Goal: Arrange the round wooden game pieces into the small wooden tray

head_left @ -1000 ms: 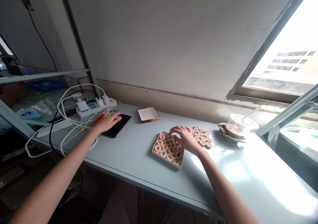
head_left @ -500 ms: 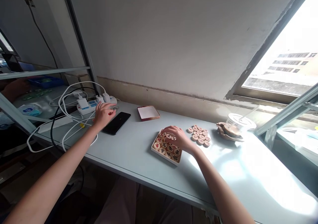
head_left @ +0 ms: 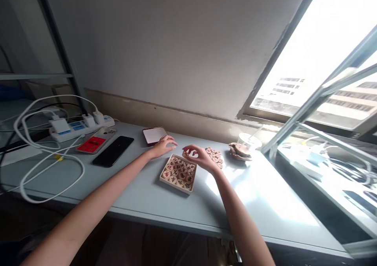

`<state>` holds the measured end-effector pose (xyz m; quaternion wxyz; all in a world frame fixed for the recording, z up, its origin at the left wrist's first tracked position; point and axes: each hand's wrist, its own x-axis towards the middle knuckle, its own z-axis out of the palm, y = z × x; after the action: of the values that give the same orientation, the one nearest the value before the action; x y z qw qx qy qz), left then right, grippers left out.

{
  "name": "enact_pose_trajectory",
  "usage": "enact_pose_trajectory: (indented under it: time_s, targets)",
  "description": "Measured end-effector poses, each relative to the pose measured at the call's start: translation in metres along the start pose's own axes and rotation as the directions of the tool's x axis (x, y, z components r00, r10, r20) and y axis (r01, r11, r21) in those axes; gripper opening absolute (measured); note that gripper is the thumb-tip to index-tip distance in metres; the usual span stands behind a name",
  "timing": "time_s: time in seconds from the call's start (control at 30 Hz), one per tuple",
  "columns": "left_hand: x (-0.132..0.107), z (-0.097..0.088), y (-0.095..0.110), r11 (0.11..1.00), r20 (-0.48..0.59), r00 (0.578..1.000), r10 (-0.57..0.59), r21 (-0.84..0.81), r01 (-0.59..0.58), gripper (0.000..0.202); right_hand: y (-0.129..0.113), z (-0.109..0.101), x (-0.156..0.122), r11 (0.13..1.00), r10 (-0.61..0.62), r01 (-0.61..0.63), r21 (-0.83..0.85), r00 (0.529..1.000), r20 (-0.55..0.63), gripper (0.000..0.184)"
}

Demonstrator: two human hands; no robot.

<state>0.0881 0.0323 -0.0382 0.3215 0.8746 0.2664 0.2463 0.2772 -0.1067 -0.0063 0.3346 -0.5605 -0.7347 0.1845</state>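
Note:
A shallow box (head_left: 191,189) holds round wooden Chinese chess pieces (head_left: 174,172) in rows, marked with black or red characters. Just beyond its far edge, my right hand (head_left: 198,156) pinches one Chinese chess piece (head_left: 185,154) between thumb and fingers. My left hand (head_left: 162,146) is held out with fingers apart and nothing in them, in front of the box lid (head_left: 153,134) and partly covering it. To the right of my right hand lies a cluster of more Chinese chess pieces (head_left: 216,156), partly hidden by that hand.
On the left lie a black phone (head_left: 113,151), a phone in a red-backed case (head_left: 93,143) and a power strip (head_left: 77,128) with looping white cables (head_left: 54,162). A plastic cup (head_left: 246,140) stands by crumpled brown wrapping (head_left: 238,153). A metal frame (head_left: 290,130) bounds the right side.
The view has turned right. My left hand has moved from beside the phones to the lid. My right hand has moved off the box's pieces to its far edge, holding one piece.

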Motion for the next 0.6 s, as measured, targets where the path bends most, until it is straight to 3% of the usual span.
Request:
enact_pose_trajectory:
  time_s: [0.1, 0.17, 0.27, 0.33, 0.4, 0.47, 0.53, 0.6]
  targets:
    - [-0.001, 0.011, -0.007, 0.997, 0.092, 0.995, -0.026, -0.064, 0.032, 0.032, 0.019, -0.026, -0.010, 0.977, 0.211, -0.211, -0.042, 0.977, 0.000, 0.032]
    - [-0.007, 0.012, -0.013, 0.994, 0.139, 0.990, -0.018, -0.105, 0.033, 0.034, 0.032, -0.035, -0.015, 0.935, 0.296, -0.284, -0.211, 0.955, 0.027, 0.023]
    - [-0.011, 0.010, -0.019, 0.995, 0.119, 0.993, -0.012, -0.101, 0.024, 0.031, 0.045, -0.037, -0.018, 0.811, 0.267, -0.254, -0.527, 0.962, -0.052, 0.012]
    - [-0.010, 0.007, -0.020, 0.997, 0.092, 0.996, 0.009, -0.076, -0.002, 0.026, 0.044, -0.035, -0.016, 0.758, 0.217, -0.234, -0.609, 0.971, -0.103, 0.015]
    - [-0.009, 0.003, -0.021, 0.997, 0.084, 0.996, 0.034, -0.074, -0.028, 0.021, 0.033, -0.029, -0.011, 0.810, 0.164, -0.180, -0.558, 0.983, -0.080, 0.020]
    - [-0.009, 0.001, -0.020, 0.995, 0.075, 0.996, 0.051, -0.087, -0.044, 0.018, 0.014, -0.017, -0.005, 0.915, 0.062, -0.043, -0.401, 0.998, 0.033, 0.025]
    - [-0.010, -0.001, -0.018, 0.995, 0.060, 0.997, 0.050, -0.091, -0.045, 0.017, -0.006, 0.001, 0.000, 0.970, -0.076, 0.114, -0.217, 0.982, 0.173, 0.029]
    - [-0.013, -0.002, -0.015, 0.997, 0.055, 0.998, 0.031, -0.079, -0.027, 0.019, -0.024, 0.024, 0.003, 0.970, -0.180, 0.214, -0.112, 0.950, 0.257, 0.030]
